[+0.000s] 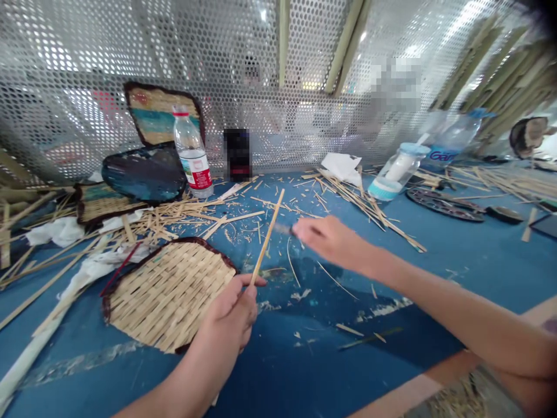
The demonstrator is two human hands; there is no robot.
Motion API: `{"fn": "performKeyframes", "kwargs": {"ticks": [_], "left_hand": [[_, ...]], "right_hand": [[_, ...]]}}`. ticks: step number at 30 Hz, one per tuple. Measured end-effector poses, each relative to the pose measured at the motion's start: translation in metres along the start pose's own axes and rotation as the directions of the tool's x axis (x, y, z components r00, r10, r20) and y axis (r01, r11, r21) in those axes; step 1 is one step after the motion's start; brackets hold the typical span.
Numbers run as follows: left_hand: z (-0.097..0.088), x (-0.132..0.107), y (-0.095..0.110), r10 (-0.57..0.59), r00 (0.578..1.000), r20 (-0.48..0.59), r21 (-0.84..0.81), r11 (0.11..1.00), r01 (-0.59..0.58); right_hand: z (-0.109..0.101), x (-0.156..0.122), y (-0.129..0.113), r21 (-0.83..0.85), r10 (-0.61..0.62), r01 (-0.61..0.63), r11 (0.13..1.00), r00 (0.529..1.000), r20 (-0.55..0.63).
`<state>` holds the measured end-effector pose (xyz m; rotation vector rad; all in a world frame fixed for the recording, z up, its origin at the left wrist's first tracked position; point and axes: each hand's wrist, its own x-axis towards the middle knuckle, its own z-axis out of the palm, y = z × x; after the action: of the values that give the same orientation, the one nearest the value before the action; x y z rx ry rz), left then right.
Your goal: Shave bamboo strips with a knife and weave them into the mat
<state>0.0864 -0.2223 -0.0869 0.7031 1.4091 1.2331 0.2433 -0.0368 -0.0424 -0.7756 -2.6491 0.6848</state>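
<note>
My left hand (235,313) is closed on the lower end of a thin bamboo strip (268,235), which slants up and away over the table. Just right of the strip is my right hand (326,235), closed and smeared by motion. From its fingers a small knife-like tool (285,230) points left toward the strip; blur hides its exact shape. Under and beside my left wrist lies a woven bamboo mat (169,290) with a dark brown bound edge, its right part covered by the hand.
Bamboo strips and shavings (195,209) litter the blue table (304,354). A red-labelled bottle (194,157) stands before painted woven pieces (165,119). Right of centre are a strip bundle (369,203), white paper (343,167), a tilted lidded jar (395,171) and a large bottle (456,139). Perforated metal (304,116) closes the back.
</note>
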Motion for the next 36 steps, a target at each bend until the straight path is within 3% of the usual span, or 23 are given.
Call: {"fn": "performKeyframes", "kwargs": {"ticks": [2,3,5,7,10,12,14,17,22,25,27,29,30,32,34,36], "left_hand": [[0.001,-0.007,0.001,0.030,1.000,-0.003,0.018,0.999,-0.030],[0.002,-0.012,0.001,0.035,0.999,0.002,0.040,0.999,-0.035],[0.003,-0.020,0.004,0.023,0.999,0.038,0.127,0.992,-0.027],[0.003,-0.025,0.006,0.005,0.995,0.104,0.220,0.975,-0.027],[0.003,-0.023,0.009,0.006,0.995,0.098,0.199,0.980,-0.025],[0.003,-0.020,0.009,0.009,0.998,0.055,0.127,0.992,-0.016],[0.002,-0.017,0.008,0.004,0.999,0.049,0.116,0.993,-0.009],[0.003,-0.015,0.008,-0.016,0.998,0.058,0.165,0.986,0.006],[0.004,-0.015,0.013,-0.022,0.998,0.051,0.105,0.994,0.016],[0.004,-0.018,0.009,-0.013,0.999,0.040,0.097,0.995,0.009],[0.004,-0.022,0.004,-0.014,0.996,0.084,0.165,0.986,0.000],[0.004,-0.025,0.000,-0.024,0.988,0.149,0.235,0.972,-0.012],[0.004,-0.026,0.000,-0.026,0.986,0.165,0.239,0.971,-0.015],[0.006,-0.025,0.002,-0.025,0.990,0.142,0.183,0.983,-0.001],[0.008,-0.021,0.006,-0.021,0.996,0.087,0.085,0.996,0.014],[0.009,-0.018,0.010,-0.018,0.999,0.038,0.022,1.000,0.017]], "right_hand": [[0.013,-0.001,-0.011,-0.049,-0.034,0.040,0.998,0.991,0.129],[0.013,0.002,-0.007,-0.089,-0.011,0.022,0.996,0.993,0.122],[0.003,0.013,0.014,-0.173,0.083,-0.085,0.981,0.996,-0.018],[-0.017,0.024,0.041,-0.202,0.190,-0.236,0.950,0.956,-0.222],[-0.036,0.025,0.057,-0.044,0.259,-0.290,0.956,0.904,-0.340],[-0.033,0.016,0.043,0.077,0.222,-0.209,0.975,0.941,-0.255],[-0.020,0.005,0.021,0.097,0.109,-0.102,0.990,0.991,-0.071],[-0.001,-0.004,-0.006,-0.014,0.015,-0.013,1.000,0.990,0.139],[0.011,0.003,-0.016,-0.168,0.010,0.009,0.986,0.993,0.114],[0.001,0.014,0.000,-0.243,0.004,0.003,0.970,1.000,0.029],[-0.018,0.022,0.025,-0.274,0.101,-0.135,0.952,0.986,-0.135],[-0.042,0.027,0.055,-0.236,0.253,-0.359,0.903,0.889,-0.383],[-0.053,0.028,0.067,-0.151,0.293,-0.399,0.904,0.837,-0.462],[-0.067,0.027,0.079,-0.069,0.324,-0.404,0.912,0.814,-0.481],[-0.064,0.020,0.069,0.003,0.269,-0.289,0.957,0.888,-0.372],[-0.047,0.011,0.043,0.036,0.112,-0.107,0.994,0.979,-0.169]]}}
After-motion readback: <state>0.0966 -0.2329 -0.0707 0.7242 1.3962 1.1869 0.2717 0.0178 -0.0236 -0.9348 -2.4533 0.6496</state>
